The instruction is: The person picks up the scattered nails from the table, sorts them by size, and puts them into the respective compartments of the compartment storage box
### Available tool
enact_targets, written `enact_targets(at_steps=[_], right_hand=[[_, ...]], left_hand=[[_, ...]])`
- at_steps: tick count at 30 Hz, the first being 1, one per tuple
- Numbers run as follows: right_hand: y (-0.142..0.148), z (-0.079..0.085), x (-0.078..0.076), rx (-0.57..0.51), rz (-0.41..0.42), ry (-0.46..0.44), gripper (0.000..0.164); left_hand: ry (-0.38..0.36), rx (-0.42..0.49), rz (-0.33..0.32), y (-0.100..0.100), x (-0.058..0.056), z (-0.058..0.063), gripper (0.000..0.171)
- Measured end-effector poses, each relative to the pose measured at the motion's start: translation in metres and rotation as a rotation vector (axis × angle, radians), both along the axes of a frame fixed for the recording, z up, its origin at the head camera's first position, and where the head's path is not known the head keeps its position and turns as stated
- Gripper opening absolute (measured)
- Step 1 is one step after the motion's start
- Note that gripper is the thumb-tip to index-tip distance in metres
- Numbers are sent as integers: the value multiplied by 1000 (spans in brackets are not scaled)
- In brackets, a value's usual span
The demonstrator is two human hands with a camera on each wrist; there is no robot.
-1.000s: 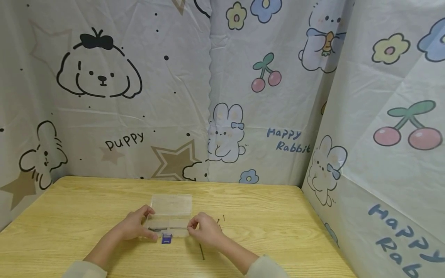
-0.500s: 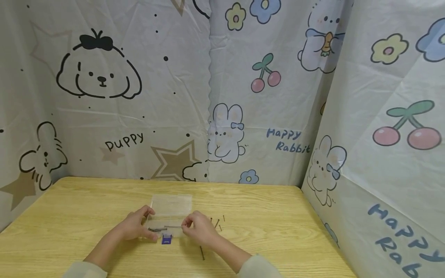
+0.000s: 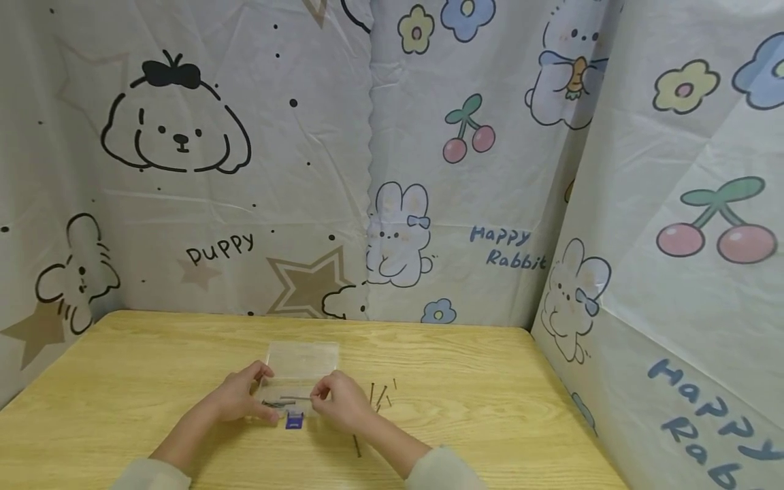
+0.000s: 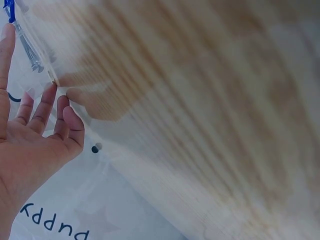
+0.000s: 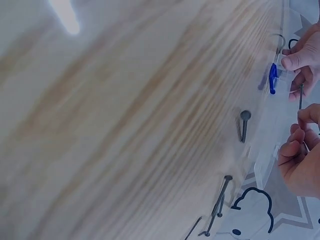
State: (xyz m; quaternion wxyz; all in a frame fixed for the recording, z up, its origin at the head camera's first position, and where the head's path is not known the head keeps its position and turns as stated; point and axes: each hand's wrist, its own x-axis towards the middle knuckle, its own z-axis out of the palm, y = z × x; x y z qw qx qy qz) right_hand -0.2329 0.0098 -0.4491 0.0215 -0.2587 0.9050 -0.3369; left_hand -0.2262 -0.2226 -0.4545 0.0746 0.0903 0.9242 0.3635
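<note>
A clear plastic box (image 3: pixel 303 361) lies on the table with its lid laid back and a blue latch (image 3: pixel 295 420) at its front. My left hand (image 3: pixel 235 398) holds the box's left end, thumb at the front and fingers towards the back. Several nails (image 4: pixel 31 52) lie in the left part of the box. My right hand (image 3: pixel 343 405) pinches a long grey nail (image 5: pixel 301 97) by one end, over the front part of the box. The nail points left, and its pinched end is hidden by the fingertips.
Several loose nails (image 3: pixel 382 395) of different lengths lie on the wooden table (image 3: pixel 465 408) right of the box. Another nail (image 3: pixel 358 446) lies nearer, by the right wrist. A printed cloth (image 3: pixel 306 204) hangs behind the table and along its sides.
My right hand has moved left over the box with the pinched nail, uncovering more of the loose nails on the table. My left hand and the box have stayed in place.
</note>
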Motion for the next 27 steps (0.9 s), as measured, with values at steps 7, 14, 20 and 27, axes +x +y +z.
enact_targets(at_steps=[7, 14, 20, 27], right_hand=[[-12, 0, 2, -18, -12, 2, 6], [-20, -3, 3, -10, -45, 31, 6], [-25, -4, 1, 5, -61, 58, 6], [-28, -4, 0, 18, -60, 62, 6]], left_hand=[[8, -7, 0, -1, 0, 0, 76], [13, -4, -5, -2, 0, -1, 75], [7, 1, -11, -2, -1, -2, 74], [7, 7, -11, -3, -1, -4, 75]])
